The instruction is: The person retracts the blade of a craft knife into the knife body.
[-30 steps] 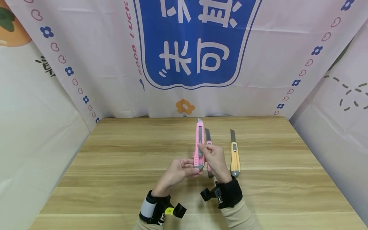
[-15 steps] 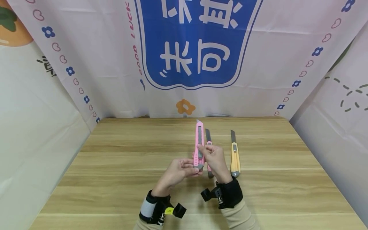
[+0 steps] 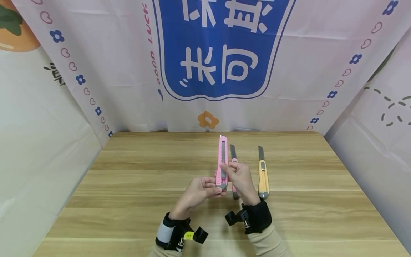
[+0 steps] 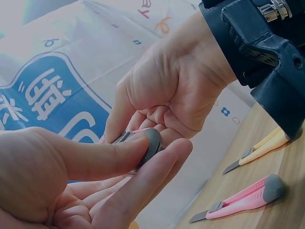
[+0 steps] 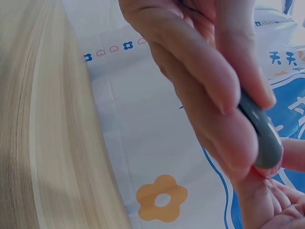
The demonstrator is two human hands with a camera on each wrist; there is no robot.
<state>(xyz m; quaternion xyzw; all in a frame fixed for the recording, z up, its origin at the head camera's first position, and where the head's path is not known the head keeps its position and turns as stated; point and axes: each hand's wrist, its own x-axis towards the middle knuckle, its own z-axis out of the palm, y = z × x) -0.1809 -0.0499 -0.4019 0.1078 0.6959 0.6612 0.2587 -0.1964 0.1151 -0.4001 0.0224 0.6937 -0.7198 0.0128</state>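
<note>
A pink utility knife (image 3: 222, 150) is held upright above the table, with only a tiny tip of blade showing at its top. My left hand (image 3: 199, 192) grips its grey end cap (image 4: 153, 143) between thumb and fingers. With the thumb on the grey slider, my right hand (image 3: 241, 178) pinches the handle's lower half. Just behind the right hand lies a second pink utility knife (image 3: 234, 160), its blade out and its handle partly covered in the head view. Further right is a yellow utility knife (image 3: 263, 178), also with its blade extended.
The wooden table (image 3: 128, 200) runs back to a white printed cloth (image 3: 135, 107) hanging behind it. More cloth hangs at both sides. A black camera strap (image 3: 257, 216) goes round each wrist.
The right thumb has slid down a little along the held knife with the slider, and the blade at its top has drawn back into the handle. The left hand holds still.
</note>
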